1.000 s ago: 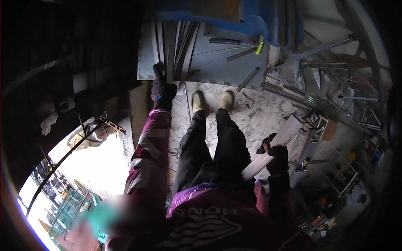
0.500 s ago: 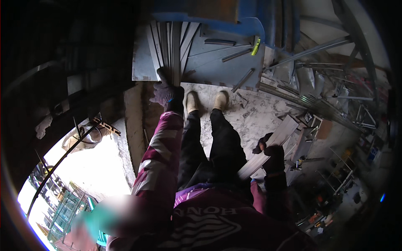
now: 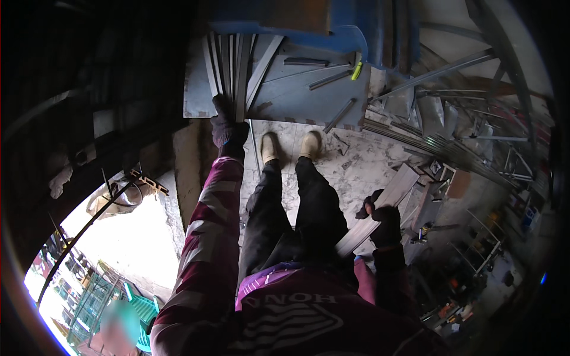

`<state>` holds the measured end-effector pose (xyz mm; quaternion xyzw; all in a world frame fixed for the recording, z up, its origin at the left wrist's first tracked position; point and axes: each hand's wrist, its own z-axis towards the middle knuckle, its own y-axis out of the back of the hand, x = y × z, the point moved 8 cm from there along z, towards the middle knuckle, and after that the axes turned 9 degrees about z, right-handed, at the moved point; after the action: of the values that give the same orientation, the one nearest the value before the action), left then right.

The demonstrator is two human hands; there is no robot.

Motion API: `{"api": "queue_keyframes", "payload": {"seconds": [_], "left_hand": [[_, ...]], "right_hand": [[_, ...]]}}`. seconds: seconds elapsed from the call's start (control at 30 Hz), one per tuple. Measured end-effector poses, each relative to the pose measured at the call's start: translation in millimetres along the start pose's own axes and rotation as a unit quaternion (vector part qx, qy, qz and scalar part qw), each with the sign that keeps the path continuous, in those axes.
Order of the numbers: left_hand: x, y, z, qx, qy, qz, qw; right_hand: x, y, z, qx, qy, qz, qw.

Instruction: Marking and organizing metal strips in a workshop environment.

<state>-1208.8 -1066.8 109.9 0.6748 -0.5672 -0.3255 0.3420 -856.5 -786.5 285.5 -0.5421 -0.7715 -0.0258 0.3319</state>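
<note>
My left hand (image 3: 228,126), in a dark glove, reaches to the front edge of a grey metal-topped table (image 3: 196,107). Its fingers close around the near ends of some long grey metal strips (image 3: 227,65), which fan out toward the back; exactly how many are gripped is hidden. One pale strip (image 3: 266,62) slants to the right, apart from the rest. Low at my right side, my gloved right hand (image 3: 383,221) is closed around a bundle of flat grey strips (image 3: 396,188), held slantwise beside my thigh.
Short metal bars (image 3: 330,79) and a yellow-green tool (image 3: 357,71) lie on the table's right part. Long metal lengths (image 3: 409,137) and frames crowd the floor at right. A green chair (image 3: 142,308) stands in bright light at lower left. My shoes (image 3: 310,145) are near the table.
My left hand has shifted a little left along the table edge, and the strips by it are spread differently. My right hand keeps its hold on the bundle, nearly unmoved.
</note>
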Motion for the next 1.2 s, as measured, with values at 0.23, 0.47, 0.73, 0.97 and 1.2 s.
{"api": "queue_keyframes", "payload": {"seconds": [0.23, 0.47, 0.73, 0.97, 1.2], "left_hand": [[27.2, 4.1, 30.4, -0.015, -0.139, -0.222, 0.965], [67.9, 13.8, 18.4, 0.175, -0.083, -0.312, 0.930], [106.5, -12.7, -34.1, 0.238, -0.074, -0.475, 0.844], [134.4, -0.4, -47.6, 0.228, -0.083, -0.462, 0.853], [143.2, -9.3, -44.8, 0.271, -0.063, -0.472, 0.836]], "right_hand": [[1.3, -6.0, 1.0, 0.013, 0.011, -0.019, 1.000], [-17.0, -63.4, 36.5, 0.093, -0.056, -0.034, 0.993], [-100.6, -225.0, 184.6, 0.204, -0.067, -0.082, 0.973], [-185.0, -298.2, 306.2, 0.103, -0.195, -0.070, 0.973], [-173.4, -345.5, 356.5, 0.010, -0.010, -0.331, 0.943]]}}
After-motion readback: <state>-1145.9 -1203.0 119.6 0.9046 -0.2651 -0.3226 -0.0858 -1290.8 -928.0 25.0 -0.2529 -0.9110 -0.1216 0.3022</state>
